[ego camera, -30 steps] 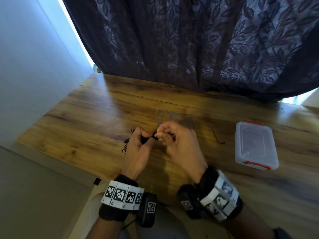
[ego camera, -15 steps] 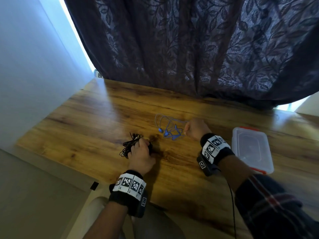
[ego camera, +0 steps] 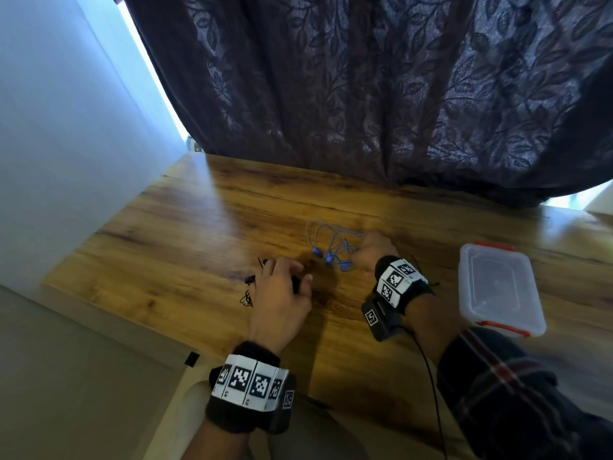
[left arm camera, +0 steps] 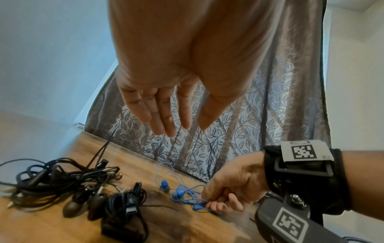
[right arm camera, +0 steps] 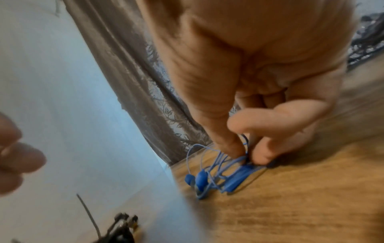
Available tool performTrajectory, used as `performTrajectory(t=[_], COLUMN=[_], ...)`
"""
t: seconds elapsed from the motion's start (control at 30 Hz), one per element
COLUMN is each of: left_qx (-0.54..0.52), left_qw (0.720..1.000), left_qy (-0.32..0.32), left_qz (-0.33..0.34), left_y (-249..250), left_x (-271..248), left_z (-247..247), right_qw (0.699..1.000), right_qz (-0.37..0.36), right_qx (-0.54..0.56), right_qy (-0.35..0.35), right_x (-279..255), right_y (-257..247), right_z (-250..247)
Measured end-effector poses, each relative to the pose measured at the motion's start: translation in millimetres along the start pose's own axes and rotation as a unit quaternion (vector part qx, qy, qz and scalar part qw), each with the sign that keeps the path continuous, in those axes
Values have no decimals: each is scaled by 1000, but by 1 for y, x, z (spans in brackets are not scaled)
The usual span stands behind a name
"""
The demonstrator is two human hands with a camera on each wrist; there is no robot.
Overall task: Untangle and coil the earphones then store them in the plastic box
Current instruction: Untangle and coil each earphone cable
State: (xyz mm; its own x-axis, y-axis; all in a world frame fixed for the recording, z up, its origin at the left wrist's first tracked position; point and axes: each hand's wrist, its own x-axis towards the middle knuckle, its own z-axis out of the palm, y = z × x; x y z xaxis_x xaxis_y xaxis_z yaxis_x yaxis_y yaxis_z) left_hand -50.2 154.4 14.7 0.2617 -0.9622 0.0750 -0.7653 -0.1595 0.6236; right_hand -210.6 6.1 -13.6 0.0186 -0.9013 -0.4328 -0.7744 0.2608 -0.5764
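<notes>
Meanwhile, right hand fingers pinching tangled blue earphones (no clear long axis), left hand fingers straight, together.

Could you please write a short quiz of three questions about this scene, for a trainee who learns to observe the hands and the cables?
1. True or false: the right hand pinches the cord of the blue earphones on the wooden table.
2. Multiple choice: the left hand is
A. gripping the box
B. open, fingers straight, over the black earphones
C. holding the blue cord
3. Fill in: the lid of the clear plastic box with red latches is ____.

Key:
1. True; the grip is between the thumb and the fingertips.
2. B.
3. On; nothing can be seen stored inside.
</notes>
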Motion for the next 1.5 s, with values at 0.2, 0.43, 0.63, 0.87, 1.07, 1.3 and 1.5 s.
performTrajectory(t=[0.2, 0.43, 0.63, 0.87, 1.07, 1.3, 1.5], left_qx=[-83, -196, -125, -152, -324, -466, -630], left_qw=[996, 975, 943, 970, 930, 872, 769], left_qy=[17, 67, 218, -45, -114, -128, -99], left_qz=[22, 82, 219, 184, 128, 74, 51], left_y=[2, 29, 64, 63, 59, 59, 64], left_x=[-4, -1, 9, 28, 14, 8, 7], left_z=[-13, -27, -55, -62, -62, -63, -64], right_qw=[997, 951, 877, 813, 837, 871, 895], right_qz=[-10, -278, -469, -569, -548, -472, -402], right_qx=[67, 117, 33, -116, 5, 114, 170], right_qy=[-31, 70, 98, 31, 4, 77, -97], right_x=[-7, -49, -92, -119, -122, -121, -139], right_y=[-7, -43, -73, -82, -68, -43, -23], right_z=[-26, -94, -118, -106, -96, -64, -30])
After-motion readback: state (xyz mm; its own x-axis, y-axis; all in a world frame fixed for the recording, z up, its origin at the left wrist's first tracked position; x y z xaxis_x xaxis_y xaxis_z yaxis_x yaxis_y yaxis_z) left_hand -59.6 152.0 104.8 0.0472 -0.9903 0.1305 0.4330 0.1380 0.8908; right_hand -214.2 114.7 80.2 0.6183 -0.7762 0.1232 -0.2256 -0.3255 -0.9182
